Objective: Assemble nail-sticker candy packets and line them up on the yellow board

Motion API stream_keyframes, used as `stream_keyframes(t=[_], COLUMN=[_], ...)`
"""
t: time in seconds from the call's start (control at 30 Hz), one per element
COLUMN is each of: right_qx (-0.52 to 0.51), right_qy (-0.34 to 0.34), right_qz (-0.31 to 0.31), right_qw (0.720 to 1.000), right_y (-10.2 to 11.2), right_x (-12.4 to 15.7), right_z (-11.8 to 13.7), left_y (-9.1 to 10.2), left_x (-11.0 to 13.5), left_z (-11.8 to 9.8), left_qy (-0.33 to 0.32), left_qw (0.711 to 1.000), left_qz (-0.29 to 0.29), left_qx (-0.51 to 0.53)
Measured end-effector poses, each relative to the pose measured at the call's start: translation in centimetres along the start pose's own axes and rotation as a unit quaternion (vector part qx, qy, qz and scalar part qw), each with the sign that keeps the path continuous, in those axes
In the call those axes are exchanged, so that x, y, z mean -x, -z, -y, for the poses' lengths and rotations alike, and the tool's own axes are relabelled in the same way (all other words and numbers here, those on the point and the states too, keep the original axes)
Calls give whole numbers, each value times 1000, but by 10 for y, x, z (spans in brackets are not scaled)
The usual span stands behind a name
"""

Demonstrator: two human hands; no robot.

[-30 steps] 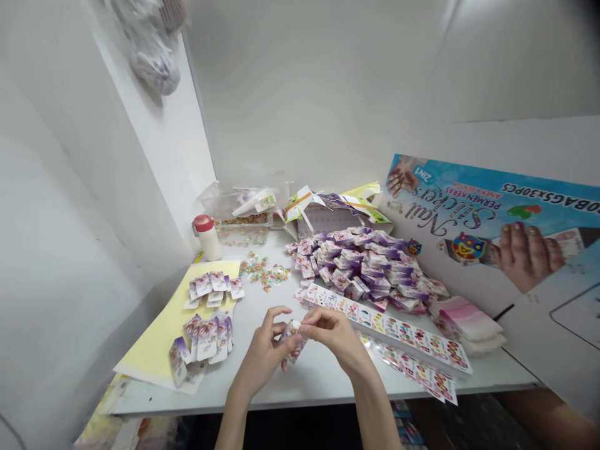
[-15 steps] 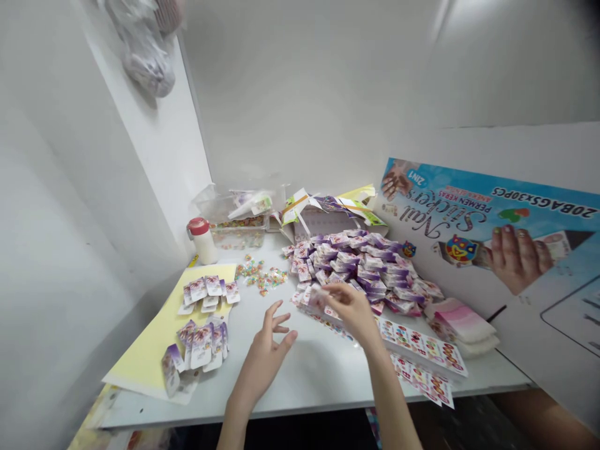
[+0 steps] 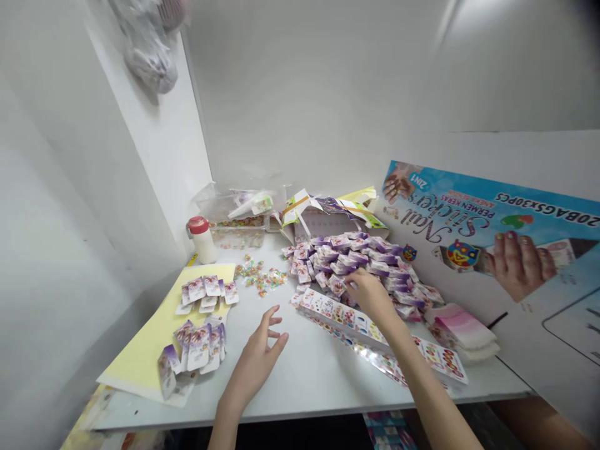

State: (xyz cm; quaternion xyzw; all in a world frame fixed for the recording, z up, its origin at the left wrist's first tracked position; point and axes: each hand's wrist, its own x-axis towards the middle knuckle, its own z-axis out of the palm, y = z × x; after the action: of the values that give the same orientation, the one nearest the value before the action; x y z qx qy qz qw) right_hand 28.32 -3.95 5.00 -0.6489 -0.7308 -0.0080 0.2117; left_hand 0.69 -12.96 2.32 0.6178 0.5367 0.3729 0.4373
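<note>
Being held down on the heap of purple-and-white sticker packets (image 3: 356, 259), the right hand (image 3: 370, 295) shows no clear pinch; packets are judged light, thin, slick, best taken by an edge; the left hand (image 3: 255, 356) is spread, empty.

Big blue-and-white printed cardboard display board (image 3: 450, 206) propped by the table, lettering upside down from here: "Nail Stickers" in big dark script, "2IN1" in a corner, "PERMEN KERAS" in red underneath, and "20BAGSx30PCS" along the edge. There's a tiny line under "PERMEN KERAS" too, but I can't make it out.
</note>
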Motion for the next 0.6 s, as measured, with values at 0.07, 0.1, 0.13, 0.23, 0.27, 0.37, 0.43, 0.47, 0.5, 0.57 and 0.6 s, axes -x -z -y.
stream_keyframes(t=[0.07,0.1,0.13,0.23,0.27,0.37,0.43,0.47,0.5,0.57,0.6], right_qx=[45,65,76,85,82,76,81,76,55,-37,-104], right_qy=[-26,-38,-48,-60,-58,-50,-40,-31,-18,5,14], right_qz=[107,144,162,181,186,171,94,33,-36,-141,-156], right_qw=[993,987,983,978,977,981,991,996,998,989,982], right_y=[-7,-11,-15,-22,-21,-11,2,9,16,30,34], right_x=[22,32,40,55,58,62,65,67,70,76,79], right_z=[-1,-2,-4,-12,-14,-14,-5,3,12,36,49], left_y=[0,0,0,-2,-2,-3,-3,-4,-4,-7,-9], left_x=[-1,-1,-2,-4,-4,-5,-5,-5,-5,-4,-3], left_z=[1,1,1,0,-1,-3,-2,-2,-2,-2,-4], left_qy=[1,1,-1,-13,-19,-29,-33,-36,-42,-61,-70], left_qw=[1000,1000,1000,1000,1000,999,999,999,999,998,997], left_qz=[3,3,1,-10,-14,-25,-22,-18,-15,-16,-15], left_qx=[-4,-5,-5,3,8,14,12,12,12,15,20])
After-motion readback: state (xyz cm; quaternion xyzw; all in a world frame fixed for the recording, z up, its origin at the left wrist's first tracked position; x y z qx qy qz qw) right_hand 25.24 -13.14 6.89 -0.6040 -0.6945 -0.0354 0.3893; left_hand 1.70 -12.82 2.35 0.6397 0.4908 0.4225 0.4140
